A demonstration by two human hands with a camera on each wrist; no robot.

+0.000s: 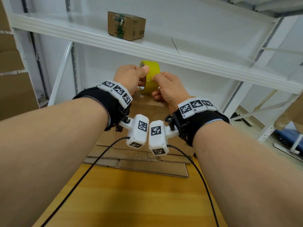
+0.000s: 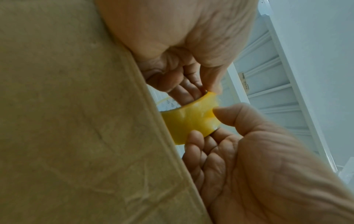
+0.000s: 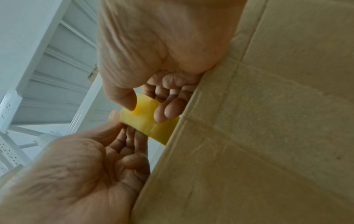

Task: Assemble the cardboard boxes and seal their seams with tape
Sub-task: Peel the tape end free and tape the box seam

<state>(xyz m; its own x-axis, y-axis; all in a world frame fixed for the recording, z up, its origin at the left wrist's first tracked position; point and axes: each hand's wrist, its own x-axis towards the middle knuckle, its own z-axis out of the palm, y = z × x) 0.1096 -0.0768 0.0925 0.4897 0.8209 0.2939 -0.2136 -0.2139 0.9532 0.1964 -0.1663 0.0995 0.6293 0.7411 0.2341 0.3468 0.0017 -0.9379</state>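
Both hands hold a yellow tape roll (image 1: 153,69) just above a brown cardboard box (image 1: 147,108), under the shelf. My left hand (image 1: 139,76) grips the roll, thumb on its outer face and fingers curled under it. My right hand (image 1: 161,83) pinches the roll's surface with thumb and fingertips. In the left wrist view the roll (image 2: 191,119) sits between the left hand (image 2: 249,151) below and the right hand (image 2: 191,53) above, beside the box wall (image 2: 76,121). The right wrist view shows the roll (image 3: 145,121) against the box (image 3: 268,136). No loose tape end is visible.
Flattened cardboard sheets (image 1: 139,161) lie on the wooden table (image 1: 131,197) in front of the box. A small taped box (image 1: 126,27) stands on the white metal shelf (image 1: 172,54) overhead. More cardboard (image 1: 13,82) is stacked at the left. Two black cables trail from the wrist cameras.
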